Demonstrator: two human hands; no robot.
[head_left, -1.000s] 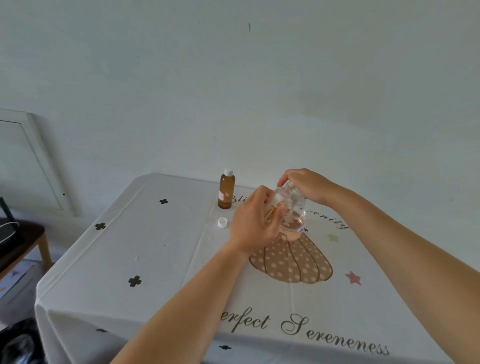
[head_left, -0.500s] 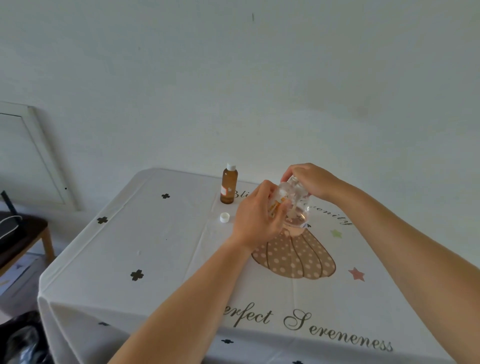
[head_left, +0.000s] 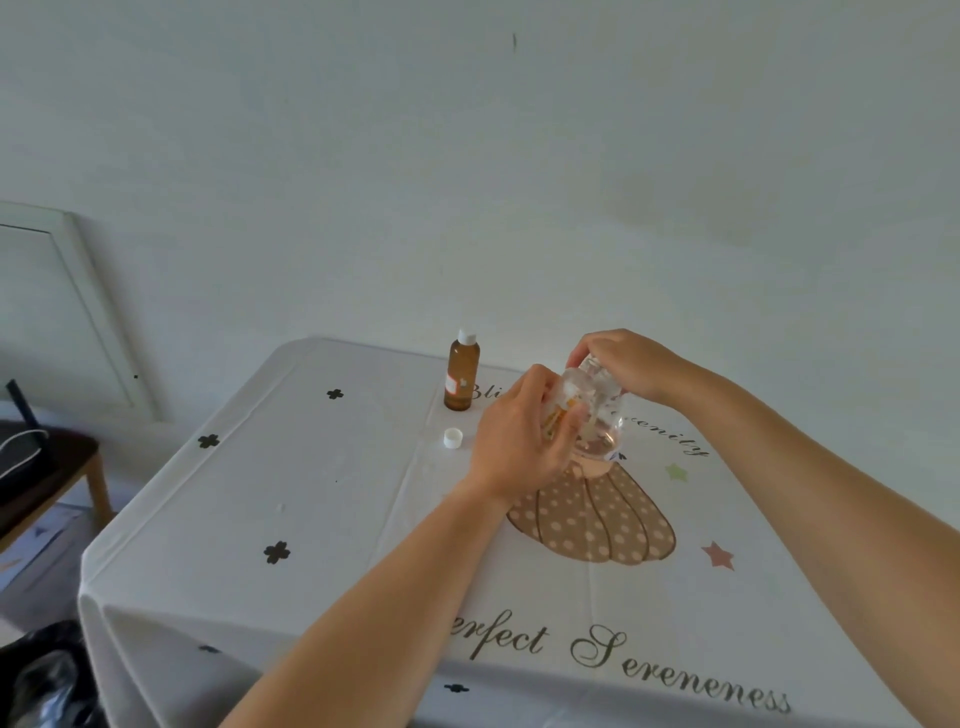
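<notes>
While nothing moves, left grip (head_left: 519, 441) clamps clear bottle (head_left: 597, 410) | right grip (head_left: 626, 364) — seemingly its neck

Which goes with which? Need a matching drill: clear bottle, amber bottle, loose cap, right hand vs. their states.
1 clear bottle
2 amber bottle
3 loose cap
4 right hand

A lies on tablecloth
B stands upright, capped
C curled over a bottle's top
D held, see-through

Pairs: 1-D, 2-B, 3-A, 4-C
</notes>
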